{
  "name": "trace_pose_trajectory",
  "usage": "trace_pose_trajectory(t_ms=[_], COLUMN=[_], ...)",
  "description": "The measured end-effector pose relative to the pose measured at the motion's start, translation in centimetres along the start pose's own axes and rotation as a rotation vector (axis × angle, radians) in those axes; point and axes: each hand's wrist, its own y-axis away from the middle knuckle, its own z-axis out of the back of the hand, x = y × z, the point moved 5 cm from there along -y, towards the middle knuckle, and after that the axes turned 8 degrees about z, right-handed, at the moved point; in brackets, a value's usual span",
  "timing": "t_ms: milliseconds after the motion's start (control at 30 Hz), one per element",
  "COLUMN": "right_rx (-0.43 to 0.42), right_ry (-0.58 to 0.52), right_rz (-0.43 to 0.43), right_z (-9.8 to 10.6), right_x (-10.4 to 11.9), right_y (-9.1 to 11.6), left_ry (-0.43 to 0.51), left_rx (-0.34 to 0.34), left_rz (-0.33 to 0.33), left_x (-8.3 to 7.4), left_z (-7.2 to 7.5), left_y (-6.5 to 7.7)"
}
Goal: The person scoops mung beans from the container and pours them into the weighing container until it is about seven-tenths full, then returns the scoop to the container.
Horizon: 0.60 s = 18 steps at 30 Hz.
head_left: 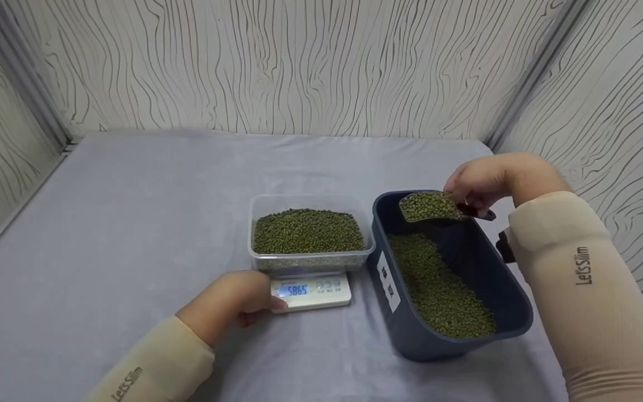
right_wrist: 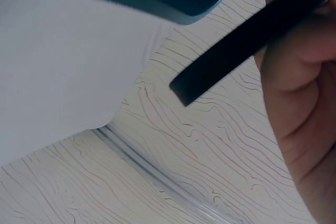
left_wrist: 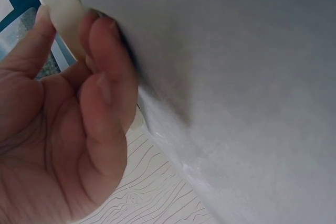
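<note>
My right hand (head_left: pixel 480 181) grips the dark handle (right_wrist: pixel 226 51) of a scoop (head_left: pixel 430 206) heaped with green mung beans, over the far end of a dark blue bin (head_left: pixel 500 279). More mung beans (head_left: pixel 444 296) lie inside that bin, banked toward its left side and near end. A clear plastic container (head_left: pixel 313 261), filled with mung beans (head_left: pixel 307 231), sits on a white digital kitchen scale (head_left: pixel 321 304) whose display is lit blue. At the scale's left end, my left hand (head_left: pixel 238 296) pinches the edge, thumb at the front; the left wrist view shows its other fingers curled (left_wrist: pixel 107 77).
The bin stands just right of the container, a white label (head_left: pixel 388 282) on its left side. A pale cloth (head_left: pixel 132 223) covers the table. Wood-patterned panels (head_left: pixel 271 67) rise behind it and at both sides.
</note>
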Motion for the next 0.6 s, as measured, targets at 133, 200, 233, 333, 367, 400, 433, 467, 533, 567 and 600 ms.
trace_pose_trajectory(t_ms=[133, 200, 233, 333, 367, 400, 433, 467, 533, 567, 600], right_rx=[-0.003, -0.012, -0.015, -0.030, -0.039, -0.047, -0.054, -0.067, -0.090, -0.101, -0.111], right_ry=[0.006, 0.021, 0.030, 0.069, 0.075, 0.084, 0.102, 0.114, 0.140, 0.155, 0.177], right_rz=[0.016, 0.022, 0.025, 0.036, 0.035, 0.035, 0.036, 0.034, 0.029, 0.022, 0.020], right_z=[-0.1, -0.1, -0.1, -0.3, -0.4, -0.5, -0.6, -0.8, -1.0, -1.1, -1.2], right_x=[1.4, 2.1, 2.4, 3.2, 3.5, 3.8, 4.0, 4.3, 4.7, 4.9, 5.1], right_y=[-0.5, -0.8, -1.1, -1.8, -2.0, -2.3, -2.6, -2.9, -3.4, -3.6, -3.8], left_ry=[0.027, 0.058, 0.078, 0.115, 0.122, 0.132, 0.136, 0.150, 0.178, 0.203, 0.233], left_rx=[0.000, -0.001, 0.001, 0.002, -0.002, 0.002, 0.008, 0.013, 0.021, 0.025, 0.032], left_rz=[0.019, 0.046, 0.059, 0.091, 0.090, 0.088, 0.088, 0.090, 0.101, 0.108, 0.116], left_x=[0.0, 0.1, 0.1, 0.2, 0.2, 0.2, 0.2, 0.2, 0.2, 0.2, 0.3], left_z=[0.1, 0.1, 0.1, 0.1, 0.1, 0.1, 0.1, 0.0, 0.0, -0.1, -0.1], left_y=[0.1, 0.3, 0.3, 0.3, 0.3, 0.3, 0.3, 0.4, 0.4, 0.5, 0.5])
